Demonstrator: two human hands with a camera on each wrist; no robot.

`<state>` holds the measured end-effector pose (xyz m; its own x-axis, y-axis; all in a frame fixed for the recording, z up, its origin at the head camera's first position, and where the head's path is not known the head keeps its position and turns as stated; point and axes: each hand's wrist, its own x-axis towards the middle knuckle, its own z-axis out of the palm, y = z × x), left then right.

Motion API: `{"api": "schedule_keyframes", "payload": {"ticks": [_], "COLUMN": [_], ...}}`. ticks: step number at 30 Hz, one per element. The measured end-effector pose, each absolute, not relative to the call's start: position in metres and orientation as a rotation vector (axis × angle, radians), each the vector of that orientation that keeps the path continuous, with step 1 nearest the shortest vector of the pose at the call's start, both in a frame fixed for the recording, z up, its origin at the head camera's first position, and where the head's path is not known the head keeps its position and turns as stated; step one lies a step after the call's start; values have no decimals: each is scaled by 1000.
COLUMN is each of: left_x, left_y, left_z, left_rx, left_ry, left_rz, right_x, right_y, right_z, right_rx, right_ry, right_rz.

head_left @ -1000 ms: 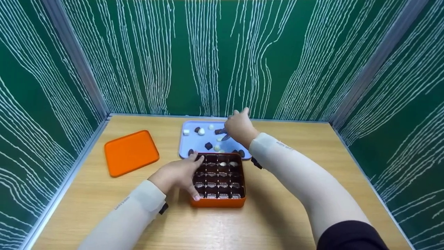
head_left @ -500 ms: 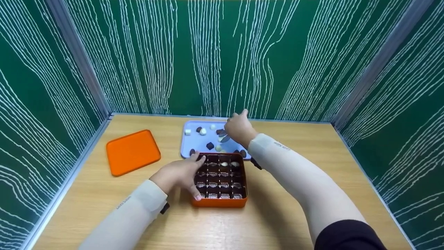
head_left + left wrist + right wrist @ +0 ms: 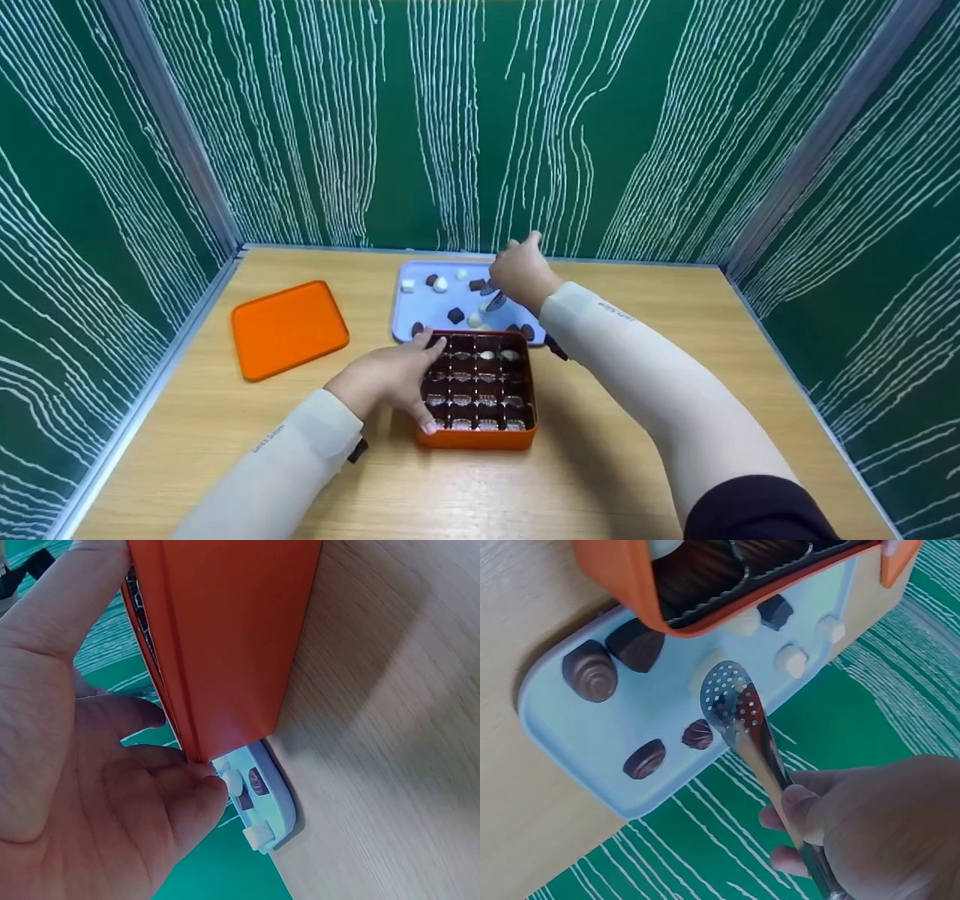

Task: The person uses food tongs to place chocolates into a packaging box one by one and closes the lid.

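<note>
My left hand (image 3: 394, 379) grips the left side of an orange box (image 3: 477, 439), thumb at its near corner and fingertips at the far one. The box has a dark tray (image 3: 474, 390) of small compartments, with two light-coloured chocolates (image 3: 487, 355) in its far rows. My right hand (image 3: 523, 274) holds metal tongs (image 3: 761, 765) with perforated tips, spread slightly apart. The tips hover low over a blue tray (image 3: 577, 742), overlapping a white chocolate (image 3: 705, 673) in the right wrist view. In the left wrist view the box's orange side wall (image 3: 225, 637) stands beside my fingers.
Several dark and white chocolates lie on the blue tray, among them a dark faceted one (image 3: 455, 316) and a shell-shaped one (image 3: 590, 671). The box stands against the tray's near edge. An orange lid (image 3: 291, 330) lies at the left; green walls (image 3: 450, 120) enclose the table (image 3: 622, 465).
The tongs have shifted slightly to the right over the blue tray, and their tips look further apart. My left hand and the box stay put.
</note>
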<state>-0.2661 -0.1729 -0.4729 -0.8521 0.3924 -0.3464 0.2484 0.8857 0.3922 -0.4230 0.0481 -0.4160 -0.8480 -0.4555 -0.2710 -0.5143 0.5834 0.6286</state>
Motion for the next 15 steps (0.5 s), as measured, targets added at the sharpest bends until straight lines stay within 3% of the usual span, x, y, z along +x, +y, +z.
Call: {"api": "schedule_keyframes", "payload": {"ticks": [15], "left_x": [-267], "left_y": [-176], "left_z": [-473], "left_rx": [486], "left_ry": [2637], "left_rz": [443], "right_x": [-415], "right_y": [55], "right_z": [-419], "right_rx": [-819], "right_ry": [2684], "right_rz": [1151]}}
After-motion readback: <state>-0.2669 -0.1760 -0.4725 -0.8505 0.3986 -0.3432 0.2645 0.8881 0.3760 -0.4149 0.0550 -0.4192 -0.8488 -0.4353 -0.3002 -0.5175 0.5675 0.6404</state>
